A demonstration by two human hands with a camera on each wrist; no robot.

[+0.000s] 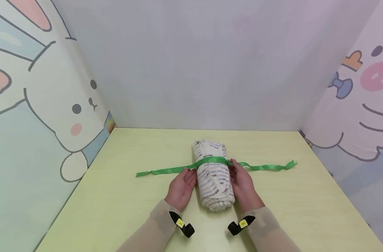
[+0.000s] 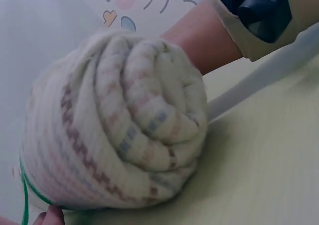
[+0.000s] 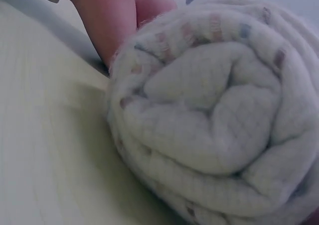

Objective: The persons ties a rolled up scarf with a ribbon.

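fingers (image 1: 189,176) of the left hand (image 1: 180,191) lie loosely extended against one side of the roll (image 1: 214,182), those of the right hand (image 1: 243,184) along the other; ribbon (image 1: 213,160) crosses over it, mid-table (image 1: 116,210). it looks light, soft, squashable, hardly slippery: best cupped from both flanks.

Yellow labels (image 1: 180,223) (image 1: 243,223): too small to read
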